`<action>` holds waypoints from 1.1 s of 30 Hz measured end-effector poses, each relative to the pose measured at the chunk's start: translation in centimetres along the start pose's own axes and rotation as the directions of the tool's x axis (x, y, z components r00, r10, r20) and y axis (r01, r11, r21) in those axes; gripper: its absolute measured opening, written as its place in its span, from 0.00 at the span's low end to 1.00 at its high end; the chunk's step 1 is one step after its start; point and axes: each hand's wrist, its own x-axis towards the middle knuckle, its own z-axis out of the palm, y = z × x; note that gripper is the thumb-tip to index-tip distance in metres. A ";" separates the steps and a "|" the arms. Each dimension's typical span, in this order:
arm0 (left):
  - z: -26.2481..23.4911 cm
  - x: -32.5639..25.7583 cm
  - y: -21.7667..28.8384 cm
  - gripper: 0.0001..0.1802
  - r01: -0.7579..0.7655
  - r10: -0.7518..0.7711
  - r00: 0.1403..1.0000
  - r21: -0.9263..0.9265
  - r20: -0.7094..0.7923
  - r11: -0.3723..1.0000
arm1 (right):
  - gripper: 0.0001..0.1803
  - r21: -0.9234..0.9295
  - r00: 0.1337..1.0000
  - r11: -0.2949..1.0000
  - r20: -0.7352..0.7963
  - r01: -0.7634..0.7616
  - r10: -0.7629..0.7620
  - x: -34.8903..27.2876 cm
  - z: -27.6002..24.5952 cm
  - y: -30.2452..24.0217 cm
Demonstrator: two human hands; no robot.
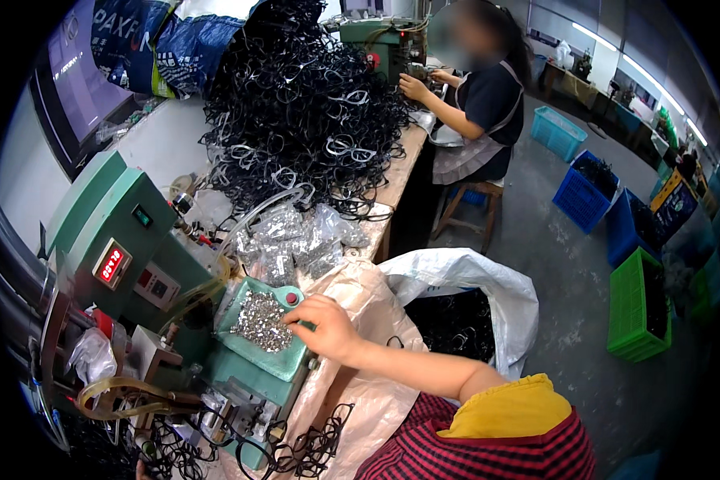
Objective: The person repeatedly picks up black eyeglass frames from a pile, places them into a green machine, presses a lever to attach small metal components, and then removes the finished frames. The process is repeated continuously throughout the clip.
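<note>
My right hand reaches over the near right edge of a green tray. Its fingers are pinched together beside a heap of small silvery metal parts; whatever is between the fingertips is hidden. Only a sliver of my left hand shows at the lower edge, by black eyeglass frames, with its fingers mostly out of sight. The tray rests on a green machine with a lit red display. Below the tray is the machine's metal fixture, and more black frames lie on the pale sheet beside it.
A tall pile of black eyeglass frames covers the bench beyond. Plastic bags of small parts lie before it. An open white sack stands on the right. Farther off, a co-worker sits at another machine, near blue crates and a green crate.
</note>
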 end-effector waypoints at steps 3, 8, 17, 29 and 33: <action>-3.1 -0.3 -6.7 0.12 0.351 -0.425 0.884 -0.324 -0.195 0.878 | 0.05 0.205 0.999 0.979 0.034 -0.009 0.002 -0.1 3.0 -3.8; -1.3 1.3 -8.4 0.37 0.530 -0.639 0.754 -0.434 -0.150 0.728 | 0.10 0.489 0.967 0.869 0.181 0.070 -0.180 3.4 7.1 -9.5; 2.0 -3.4 2.5 0.21 0.577 -0.659 0.700 -0.763 0.275 0.293 | 0.23 0.645 0.907 0.658 0.393 -0.390 0.153 1.6 10.2 -12.3; 6.1 2.1 15.9 0.19 0.468 -0.361 0.883 -0.581 0.299 0.666 | 0.30 0.618 0.858 0.671 0.511 -0.409 0.052 2.4 7.0 -15.4; 7.5 -1.4 15.2 0.17 0.991 -0.352 0.015 -0.060 0.936 -0.117 | 0.26 0.509 0.839 0.813 0.542 -0.282 -0.048 4.3 6.9 -11.4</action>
